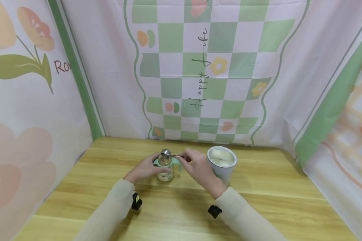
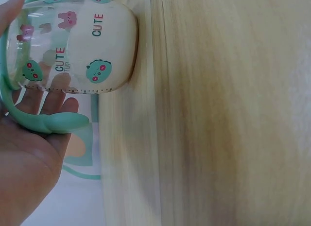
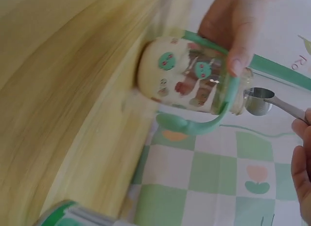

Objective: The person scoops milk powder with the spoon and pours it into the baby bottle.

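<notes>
A clear baby bottle (image 1: 165,176) with green handles stands upright on the table, cream-coloured powder filling its lower part. My left hand (image 1: 145,170) grips it around the upper body, thumb in front; in the left wrist view the fingers show behind the clear wall and green handle (image 2: 65,123). Between thumb and fingers, my right hand (image 1: 200,167) pinches the handle of a metal measuring spoon (image 3: 259,104). The spoon's bowl is tilted at the bottle's open mouth (image 3: 247,87). Whether powder remains in the bowl, I cannot tell.
To the right of my right hand stands an open can (image 1: 222,173) with pale powder (image 1: 221,158) inside. The wooden table (image 1: 175,211) ends at a patterned cloth (image 1: 196,115) behind. Other cloth panels hang at both sides.
</notes>
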The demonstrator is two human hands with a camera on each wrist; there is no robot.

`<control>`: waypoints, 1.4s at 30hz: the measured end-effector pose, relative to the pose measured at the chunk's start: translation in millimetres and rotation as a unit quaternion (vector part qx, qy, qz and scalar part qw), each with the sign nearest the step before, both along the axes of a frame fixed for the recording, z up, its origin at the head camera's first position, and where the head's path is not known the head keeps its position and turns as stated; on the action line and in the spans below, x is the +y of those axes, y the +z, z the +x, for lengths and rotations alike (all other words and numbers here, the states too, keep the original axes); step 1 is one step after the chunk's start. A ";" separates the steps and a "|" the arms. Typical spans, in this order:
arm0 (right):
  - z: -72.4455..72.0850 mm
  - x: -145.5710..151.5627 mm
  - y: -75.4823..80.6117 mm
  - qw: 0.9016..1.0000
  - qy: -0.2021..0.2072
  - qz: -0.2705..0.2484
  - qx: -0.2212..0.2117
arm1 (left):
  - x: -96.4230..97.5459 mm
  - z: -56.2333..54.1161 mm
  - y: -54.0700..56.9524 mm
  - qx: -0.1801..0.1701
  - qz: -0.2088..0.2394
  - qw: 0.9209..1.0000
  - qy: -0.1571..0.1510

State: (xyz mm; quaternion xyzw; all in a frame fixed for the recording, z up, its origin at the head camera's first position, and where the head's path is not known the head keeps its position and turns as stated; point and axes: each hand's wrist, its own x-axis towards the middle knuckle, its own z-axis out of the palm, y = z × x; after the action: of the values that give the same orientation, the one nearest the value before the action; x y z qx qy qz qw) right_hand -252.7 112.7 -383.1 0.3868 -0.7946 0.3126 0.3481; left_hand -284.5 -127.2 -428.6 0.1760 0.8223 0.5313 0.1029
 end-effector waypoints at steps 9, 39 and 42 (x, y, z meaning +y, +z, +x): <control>0.6 4.3 10.5 0.977 -0.002 -0.138 -0.164 | 0.5 -1.8 0.1 0.001 -0.016 1.000 0.004; 2.6 40.9 39.0 0.908 -0.031 -0.234 -0.346 | 0.8 0.3 -1.5 -0.006 -0.017 1.000 0.013; 3.0 47.9 41.7 0.908 -0.040 -0.236 -0.344 | 1.1 -0.7 -3.2 -0.005 -0.021 1.000 0.015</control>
State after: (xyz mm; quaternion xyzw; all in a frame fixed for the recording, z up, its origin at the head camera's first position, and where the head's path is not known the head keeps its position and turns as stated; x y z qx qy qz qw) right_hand -249.7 160.6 -341.3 0.1301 -0.7830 0.5904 0.1464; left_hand -285.2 -126.1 -431.8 0.1591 0.8354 0.5161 0.1025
